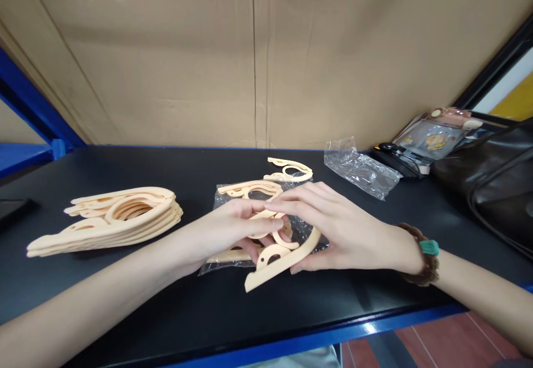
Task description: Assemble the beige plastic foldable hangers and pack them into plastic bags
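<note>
A beige plastic folding hanger [280,267], folded up, is held between both hands just above the black tabletop. My left hand [235,223] pinches its inner part with thumb and fingers. My right hand [345,229] is curved around its rounded right end, the thumb below and the fingertips over the top. Behind and beneath them, more beige folding hangers [250,188] lie on or in a clear plastic bag [208,268], partly hidden by my hands. A single folded hanger [308,171] lies behind these. To the left is a neat stack of the same hangers [141,221].
A crumpled clear plastic bag [362,168] lies at the back right, near a black cable [395,160] and a decorated clear pouch [437,137]. A black leather bag [491,174] stands at the right. Cardboard [187,79] backs the table [200,323], which has a blue front edge.
</note>
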Demonstrator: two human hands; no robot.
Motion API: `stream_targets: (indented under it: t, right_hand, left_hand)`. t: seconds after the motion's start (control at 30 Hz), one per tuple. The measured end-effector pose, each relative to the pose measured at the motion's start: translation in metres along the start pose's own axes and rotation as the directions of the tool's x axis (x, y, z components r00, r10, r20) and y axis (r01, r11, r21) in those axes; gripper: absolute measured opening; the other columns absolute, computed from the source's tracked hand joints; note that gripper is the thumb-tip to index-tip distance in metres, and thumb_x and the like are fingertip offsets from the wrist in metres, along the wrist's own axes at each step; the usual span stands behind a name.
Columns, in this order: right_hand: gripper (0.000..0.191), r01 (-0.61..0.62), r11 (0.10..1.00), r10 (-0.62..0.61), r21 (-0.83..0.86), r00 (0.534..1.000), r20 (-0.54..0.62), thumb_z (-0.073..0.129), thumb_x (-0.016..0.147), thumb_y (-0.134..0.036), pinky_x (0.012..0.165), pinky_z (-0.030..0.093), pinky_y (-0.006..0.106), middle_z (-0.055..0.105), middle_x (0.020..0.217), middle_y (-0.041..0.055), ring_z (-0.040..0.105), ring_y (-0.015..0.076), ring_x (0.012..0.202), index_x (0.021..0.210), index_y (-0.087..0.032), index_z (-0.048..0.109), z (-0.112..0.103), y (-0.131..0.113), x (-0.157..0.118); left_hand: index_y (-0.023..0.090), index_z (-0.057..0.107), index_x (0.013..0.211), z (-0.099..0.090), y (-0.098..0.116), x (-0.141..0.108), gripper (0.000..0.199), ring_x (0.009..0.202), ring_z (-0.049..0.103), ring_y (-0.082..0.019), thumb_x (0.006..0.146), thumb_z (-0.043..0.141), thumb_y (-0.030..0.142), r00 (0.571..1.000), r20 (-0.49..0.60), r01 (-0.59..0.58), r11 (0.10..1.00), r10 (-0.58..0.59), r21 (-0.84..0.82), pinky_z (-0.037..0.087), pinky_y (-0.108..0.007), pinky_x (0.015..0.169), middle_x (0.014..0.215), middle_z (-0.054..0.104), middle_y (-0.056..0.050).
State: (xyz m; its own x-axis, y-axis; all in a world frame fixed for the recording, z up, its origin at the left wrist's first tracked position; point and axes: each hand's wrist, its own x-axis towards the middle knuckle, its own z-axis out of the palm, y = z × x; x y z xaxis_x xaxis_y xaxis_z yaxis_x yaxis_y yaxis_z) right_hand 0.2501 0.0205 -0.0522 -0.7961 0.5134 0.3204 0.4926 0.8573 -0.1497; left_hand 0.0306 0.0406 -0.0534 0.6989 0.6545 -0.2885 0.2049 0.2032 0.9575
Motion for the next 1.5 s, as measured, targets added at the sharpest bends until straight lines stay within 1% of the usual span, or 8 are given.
stream_targets:
  t: [0.3, 0.43, 0.67, 1.03, 1.2, 1.33, 1.4, 1.5]
  right_hand:
    - [0.075, -0.034, 0.997, 0.035, 0.062, 0.999, -0.010, 0.071, 0.076, -0.051, 0.104, 0.034, 0.042, 0.050, 0.133, 0.0071, 0.041, 0.0248, 0.125, 0.138, -0.025, 0.037, 0.003, -0.002, 0.001]
    - [0.080, -0.025, 0.996, 0.029, 0.088, 0.998, -0.050, 0.072, 0.075, -0.051, 0.108, 0.031, 0.039, 0.047, 0.138, 0.0072, 0.038, 0.0231, 0.128, 0.139, -0.022, 0.035, -0.002, 0.003, 0.000]
    - [0.080, -0.053, 0.998, 0.055, 0.042, 0.997, -0.051, 0.073, 0.076, -0.047, 0.108, 0.030, 0.041, 0.046, 0.139, 0.0075, 0.036, 0.0235, 0.130, 0.140, -0.022, 0.033, -0.002, 0.005, 0.000]
    - [0.074, -0.081, 0.997, 0.080, -0.006, 0.996, -0.029, 0.070, 0.079, -0.043, 0.101, 0.036, 0.042, 0.048, 0.132, 0.0081, 0.039, 0.0257, 0.125, 0.140, -0.025, 0.034, 0.004, -0.008, 0.000]
    - [0.080, -0.070, 0.997, 0.071, 0.016, 0.996, -0.046, 0.069, 0.079, -0.048, 0.102, 0.035, 0.045, 0.046, 0.137, 0.0079, 0.040, 0.0278, 0.125, 0.144, -0.027, 0.027, -0.005, 0.003, -0.002]
    - [0.081, -0.188, 0.981, 0.182, -0.039, 0.976, -0.120, 0.070, 0.075, -0.052, 0.101, 0.037, 0.048, 0.047, 0.135, 0.0091, 0.045, 0.0302, 0.120, 0.141, -0.024, 0.032, -0.027, 0.032, -0.013]
    - [0.080, -0.257, 0.965, 0.250, -0.051, 0.962, -0.108, 0.070, 0.075, -0.053, 0.099, 0.039, 0.049, 0.048, 0.133, 0.0091, 0.047, 0.0312, 0.118, 0.141, -0.024, 0.034, -0.038, 0.052, -0.022]
    - [0.081, -0.317, 0.942, 0.313, -0.111, 0.948, -0.051, 0.071, 0.072, -0.051, 0.095, 0.041, 0.050, 0.053, 0.125, 0.0088, 0.048, 0.0326, 0.115, 0.139, -0.023, 0.037, -0.048, 0.078, -0.034]
  left_hand:
    - [0.017, 0.071, 0.086, -0.001, -0.001, 0.002, 0.022, 0.076, 0.062, -0.012, 0.085, 0.062, 0.038, 0.999, -0.037, 0.010, 1.000, -0.010, -0.009, 0.051, -0.017, 0.065, 0.086, 0.069, -0.003]
    - [0.017, 0.070, 0.095, -0.004, 0.000, 0.001, 0.028, 0.079, 0.063, -0.014, 0.086, 0.060, 0.042, 0.999, -0.035, -0.020, 1.000, 0.020, -0.017, 0.052, -0.018, 0.065, 0.092, 0.069, -0.006]
    - [0.016, 0.069, 0.090, -0.007, 0.001, 0.003, 0.033, 0.066, 0.062, -0.012, 0.078, 0.068, 0.047, 0.987, -0.162, 0.005, 0.987, 0.021, 0.159, 0.051, -0.018, 0.056, 0.081, 0.067, -0.003]
    - [0.015, 0.063, 0.083, 0.000, 0.000, 0.004, 0.029, 0.056, 0.054, -0.010, 0.075, 0.067, 0.043, 0.986, -0.165, 0.045, 0.984, -0.016, 0.172, 0.045, -0.018, 0.051, 0.067, 0.061, 0.000]
    - [0.017, 0.064, 0.091, -0.005, -0.002, 0.005, 0.040, 0.063, 0.054, -0.013, 0.081, 0.058, 0.056, 0.964, -0.246, -0.024, 0.958, 0.098, 0.285, 0.041, -0.018, 0.048, 0.077, 0.063, -0.002]
    - [0.021, 0.062, 0.093, -0.015, -0.003, 0.003, 0.042, 0.069, 0.055, -0.015, 0.087, 0.046, 0.059, 0.858, -0.396, -0.060, 0.828, 0.329, 0.557, 0.041, -0.022, 0.055, 0.090, 0.065, -0.001]
    - [0.022, 0.061, 0.095, -0.024, -0.004, 0.002, 0.039, 0.073, 0.056, -0.017, 0.090, 0.042, 0.056, 0.798, -0.419, 0.008, 0.686, 0.434, 0.727, 0.043, -0.026, 0.063, 0.093, 0.065, -0.001]
    - [0.022, 0.060, 0.103, -0.041, -0.012, 0.006, 0.033, 0.100, 0.054, -0.023, 0.094, 0.036, 0.042, 0.738, -0.343, 0.062, 0.448, 0.582, 0.892, 0.042, -0.035, 0.086, 0.106, 0.063, -0.004]
